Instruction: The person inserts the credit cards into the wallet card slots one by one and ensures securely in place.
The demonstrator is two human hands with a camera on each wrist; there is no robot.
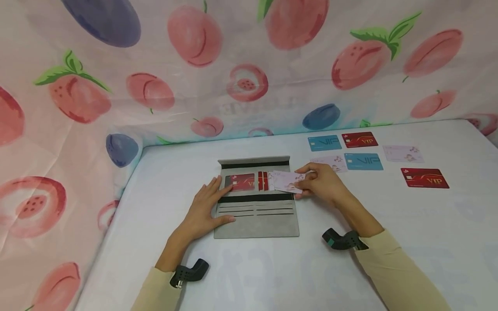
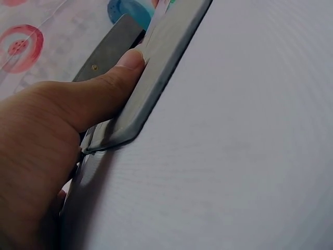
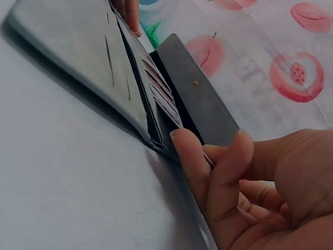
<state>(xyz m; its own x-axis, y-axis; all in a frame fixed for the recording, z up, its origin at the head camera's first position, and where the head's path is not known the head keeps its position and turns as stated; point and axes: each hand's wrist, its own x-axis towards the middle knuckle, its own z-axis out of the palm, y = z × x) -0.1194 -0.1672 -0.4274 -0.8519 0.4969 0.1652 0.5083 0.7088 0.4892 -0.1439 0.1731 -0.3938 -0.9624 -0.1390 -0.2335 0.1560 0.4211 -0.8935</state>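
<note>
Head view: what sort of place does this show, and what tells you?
Probably a staged indoor tabletop setup: a white flat table, a pink fruit-printed sheet, and a black wrist-worn camera.

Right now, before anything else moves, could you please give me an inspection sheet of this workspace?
Surface: white tabletop, with an open grey wallet lying on it.
Job's things: a red VIP card sits on the wallet's left half; a pale floral card reaches over its right side. Whether that card has entered a slot is unclear.
Clutter: two blue cards, two red cards and two pale cards lie loose beyond and to the right.
Grippers: left hand rests on the wallet's left edge; right hand pinches the floral card.
Cables: nothing seen.
Surroundings: fruit-print sheet behind and left.
</note>
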